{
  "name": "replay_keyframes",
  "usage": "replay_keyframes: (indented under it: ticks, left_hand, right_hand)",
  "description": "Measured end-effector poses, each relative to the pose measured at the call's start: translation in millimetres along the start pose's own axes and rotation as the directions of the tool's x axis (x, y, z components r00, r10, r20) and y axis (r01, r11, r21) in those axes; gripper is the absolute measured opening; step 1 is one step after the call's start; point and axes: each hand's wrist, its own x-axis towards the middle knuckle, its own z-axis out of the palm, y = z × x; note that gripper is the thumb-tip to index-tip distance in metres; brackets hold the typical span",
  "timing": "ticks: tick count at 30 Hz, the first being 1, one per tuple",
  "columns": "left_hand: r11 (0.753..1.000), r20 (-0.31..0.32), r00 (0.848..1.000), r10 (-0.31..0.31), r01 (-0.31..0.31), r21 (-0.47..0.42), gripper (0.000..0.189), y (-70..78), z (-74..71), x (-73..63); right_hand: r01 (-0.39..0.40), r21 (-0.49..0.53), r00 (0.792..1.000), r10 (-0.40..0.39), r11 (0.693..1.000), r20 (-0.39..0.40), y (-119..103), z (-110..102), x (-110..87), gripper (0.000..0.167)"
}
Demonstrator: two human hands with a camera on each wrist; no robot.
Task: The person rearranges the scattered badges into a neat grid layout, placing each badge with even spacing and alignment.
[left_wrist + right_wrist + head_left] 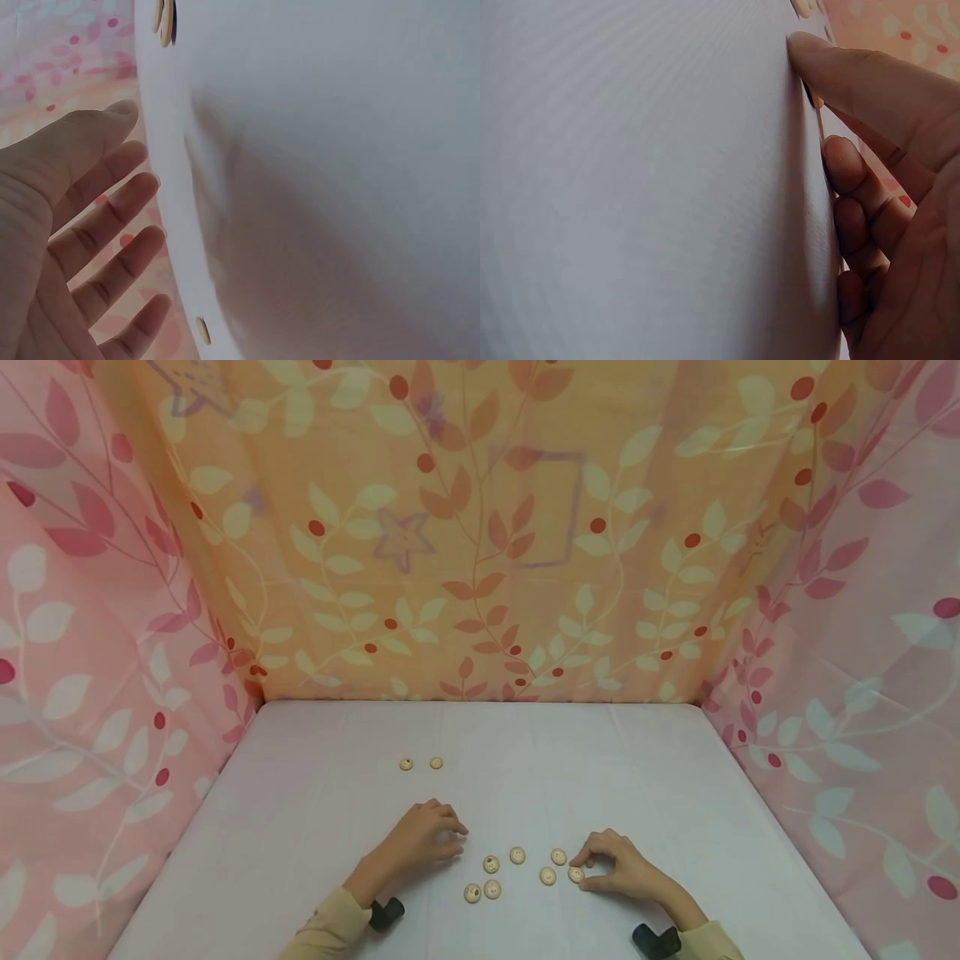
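My right hand (pixel 617 866) is low over the white table, with thumb and index finger on either side of a small round wooden disc (pixel 576 874). In the right wrist view the thumb covers most of that wooden disc (pixel 819 101), and the other fingers are curled against the cloth. Two more discs lie just left of the fingertips, an upper one (pixel 558 857) and a lower one (pixel 547 876). My left hand (pixel 426 837) hovers over the table, fingers loosely spread and holding nothing. Right of it lies a disc with a dark mark (pixel 491 863).
Three more discs lie around the centre front, one at the back (pixel 517 855), one at the front left (pixel 472 892) and one beside it (pixel 492 889). Farther back sits a pair, left disc (pixel 406 764) and right disc (pixel 437 762). Patterned curtains (pixel 480 610) enclose the table (pixel 315 777).
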Motion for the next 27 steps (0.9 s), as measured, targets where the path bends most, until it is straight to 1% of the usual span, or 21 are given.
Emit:
replay_keyframes:
  ticks: [6, 11, 16, 20, 23, 27]
  left_hand:
    - [1.0, 0.018, 1.0, 0.008, -0.008, -0.022, 0.015, 7.5, 2.9, -3.1]
    - [0.998, 0.029, 0.999, 0.028, -0.026, -0.052, 0.013, 12.9, 7.1, -6.4]
    - [0.996, 0.077, 0.997, 0.022, -0.015, -0.09, 0.012, 18.4, 9.9, -8.2]
    - [0.995, 0.105, 0.994, 0.03, -0.019, -0.097, 0.012, 21.9, 12.0, -9.8]
    - [0.995, 0.126, 0.991, 0.037, -0.025, -0.096, 0.017, 24.7, 12.7, -11.8]
    - [0.995, 0.163, 0.986, 0.017, -0.001, -0.097, 0.022, 29.2, 12.4, -14.9]
  right_hand:
    - [0.004, -0.008, 1.0, -0.004, 1.0, -0.008, -1, 0, 0.1, 0.025]
    - [-0.003, -0.009, 1.0, 0.003, 1.0, 0.0, -2, -1, 0.2, 0.025]
    - [0.003, -0.008, 1.0, -0.003, 1.0, -0.002, -2, -1, 0.5, 0.025]
    - [0.004, -0.011, 1.0, -0.004, 1.0, -0.006, -1, 0, 0.8, 0.024]
    - [-0.008, -0.008, 1.0, 0.008, 1.0, -0.002, -2, 0, 0.3, 0.024]
    - [-0.026, -0.003, 1.0, 0.027, 1.0, 0.009, -2, 0, -1.2, 0.024]
